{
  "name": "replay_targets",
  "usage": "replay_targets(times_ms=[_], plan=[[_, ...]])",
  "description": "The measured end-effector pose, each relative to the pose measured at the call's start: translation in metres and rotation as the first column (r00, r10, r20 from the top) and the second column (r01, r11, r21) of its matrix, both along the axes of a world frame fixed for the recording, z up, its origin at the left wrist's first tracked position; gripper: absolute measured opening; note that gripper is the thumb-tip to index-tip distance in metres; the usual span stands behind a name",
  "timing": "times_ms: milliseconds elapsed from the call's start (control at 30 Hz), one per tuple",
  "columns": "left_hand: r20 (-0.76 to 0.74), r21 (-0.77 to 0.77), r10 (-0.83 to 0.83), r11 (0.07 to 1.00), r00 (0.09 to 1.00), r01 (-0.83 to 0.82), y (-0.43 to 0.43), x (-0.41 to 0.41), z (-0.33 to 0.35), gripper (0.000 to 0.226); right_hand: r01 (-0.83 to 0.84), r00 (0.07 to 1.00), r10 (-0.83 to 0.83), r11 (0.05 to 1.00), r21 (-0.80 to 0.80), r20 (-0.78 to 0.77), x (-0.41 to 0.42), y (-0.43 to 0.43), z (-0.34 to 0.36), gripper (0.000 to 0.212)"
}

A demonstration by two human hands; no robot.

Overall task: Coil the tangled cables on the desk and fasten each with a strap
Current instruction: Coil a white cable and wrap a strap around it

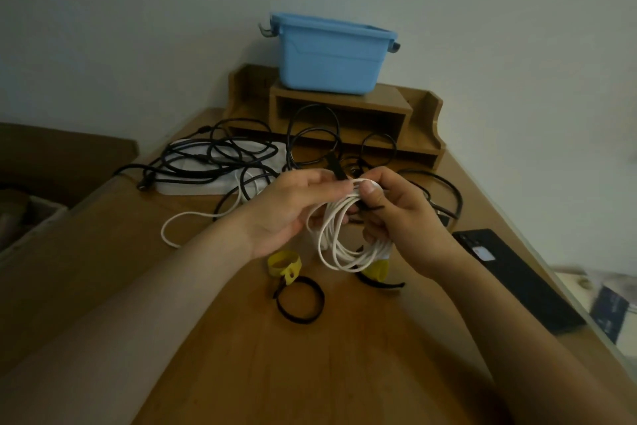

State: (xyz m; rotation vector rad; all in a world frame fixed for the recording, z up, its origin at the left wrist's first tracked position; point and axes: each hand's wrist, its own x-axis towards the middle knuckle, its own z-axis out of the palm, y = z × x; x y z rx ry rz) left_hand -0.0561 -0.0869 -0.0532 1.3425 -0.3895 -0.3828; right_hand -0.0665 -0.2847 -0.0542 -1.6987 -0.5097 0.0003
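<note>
Left of centre we see the black cables (pixel 213 159) lying tangled on the desk (pixel 206 338). At mid-frame the left hand (pixel 286 207) pinches the top of the white cable (pixel 332 235), whose loose tail loops out to the left. Below the left hand lie a yellow strap (pixel 284 264) and a black strap (pixel 300 302). The coiled loops hang between both hands. The right hand (pixel 396 214) grips their right side, its thumb on top. A phone (pixel 510 276) lies at the right.
</note>
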Motion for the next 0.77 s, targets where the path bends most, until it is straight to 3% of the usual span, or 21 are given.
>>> replay_targets(times_ms=[100,267,400,567,768], plan=[[0.027,0.023,0.04,0.999,0.999,-0.041,-0.005,-0.004,-0.001,0.039,0.059,0.998,-0.059,0.998,0.007,0.03,-0.002,0.001,-0.002,0.034],[-0.069,-0.066,0.173,0.982,0.982,-0.178,-0.008,-0.001,-0.001,0.028,0.094,0.991,-0.096,0.995,0.024,0.09,-0.003,0.004,-0.003,0.021],[-0.121,-0.088,0.205,0.972,0.971,-0.216,-0.007,0.003,-0.003,0.022,0.04,0.996,-0.043,0.998,0.04,0.079,-0.004,0.004,-0.005,0.034],[-0.09,-0.009,0.189,0.982,0.978,-0.19,-0.008,0.001,-0.003,0.02,0.165,0.972,-0.169,0.986,0.036,0.164,-0.001,0.007,-0.008,0.013],[-0.024,0.039,0.187,0.982,0.982,-0.186,-0.011,-0.004,-0.005,0.016,0.211,0.963,-0.226,0.971,0.108,0.147,-0.001,0.007,-0.012,0.009]])
